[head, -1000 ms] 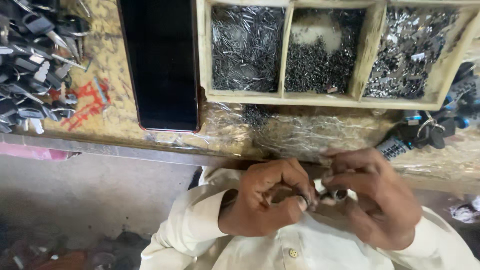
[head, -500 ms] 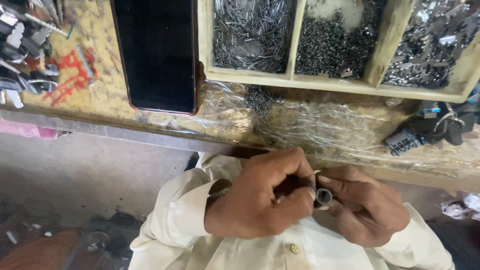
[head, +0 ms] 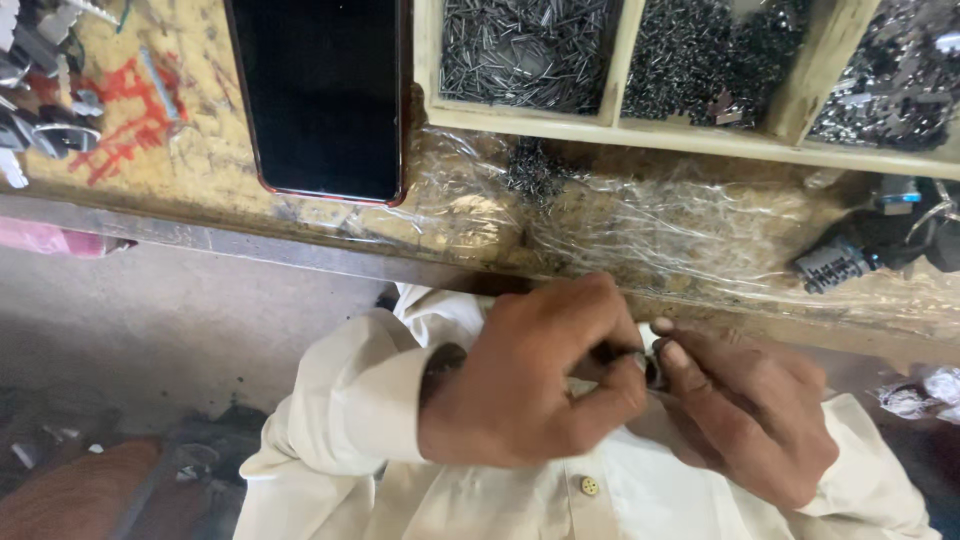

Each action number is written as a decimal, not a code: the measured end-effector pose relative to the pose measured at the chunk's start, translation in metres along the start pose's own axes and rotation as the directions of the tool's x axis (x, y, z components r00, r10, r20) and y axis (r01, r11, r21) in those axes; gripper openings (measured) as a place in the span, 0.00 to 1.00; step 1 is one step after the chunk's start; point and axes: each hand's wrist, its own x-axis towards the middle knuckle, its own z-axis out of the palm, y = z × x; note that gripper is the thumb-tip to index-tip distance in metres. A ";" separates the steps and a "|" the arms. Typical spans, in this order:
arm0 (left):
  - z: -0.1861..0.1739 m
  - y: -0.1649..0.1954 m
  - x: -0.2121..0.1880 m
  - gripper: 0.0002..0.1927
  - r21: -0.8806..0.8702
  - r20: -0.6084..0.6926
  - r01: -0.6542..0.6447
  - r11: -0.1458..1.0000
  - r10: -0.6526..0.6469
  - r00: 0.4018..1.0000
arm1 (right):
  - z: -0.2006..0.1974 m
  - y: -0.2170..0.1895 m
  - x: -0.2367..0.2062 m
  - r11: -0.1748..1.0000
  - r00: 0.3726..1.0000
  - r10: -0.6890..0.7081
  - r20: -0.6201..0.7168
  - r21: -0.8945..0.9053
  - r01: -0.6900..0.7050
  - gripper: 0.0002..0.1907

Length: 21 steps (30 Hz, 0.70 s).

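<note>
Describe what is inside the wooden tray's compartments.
The wooden tray holds thin metal pins in the left compartment, darker small parts in the middle and shiny bits on the right; deeper layers are hidden.

Glossy glass phone (head: 325, 95), rough wood tray (head: 620, 115) w/ metal pins (head: 525, 50), crinkled plastic film (head: 640, 225).

The small metal part (head: 650, 362) sits pinched between my two hands, close against my shirt front just below the desk edge — I can only see a sliver of it. It looks round and dark, with a pale, shiny rim showing at the top. The rest is hidden — its exact shape I cannot tell.
</note>
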 end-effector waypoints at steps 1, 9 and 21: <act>0.000 0.010 0.003 0.10 0.337 -0.064 -0.225 0.914 0.261 0.963 | 0.000 0.004 0.007 0.998 0.997 -0.066 0.041 -0.021 0.067 0.16; 0.006 0.020 0.043 0.15 -0.359 -0.261 -0.428 0.830 0.351 0.899 | -0.005 -0.022 0.080 0.966 0.980 0.195 0.034 0.164 -0.198 0.23; 0.016 -0.039 0.020 0.07 -0.307 0.048 -0.248 0.919 0.275 0.960 | -0.081 0.230 0.058 0.809 0.849 0.527 0.037 -0.328 -0.488 0.16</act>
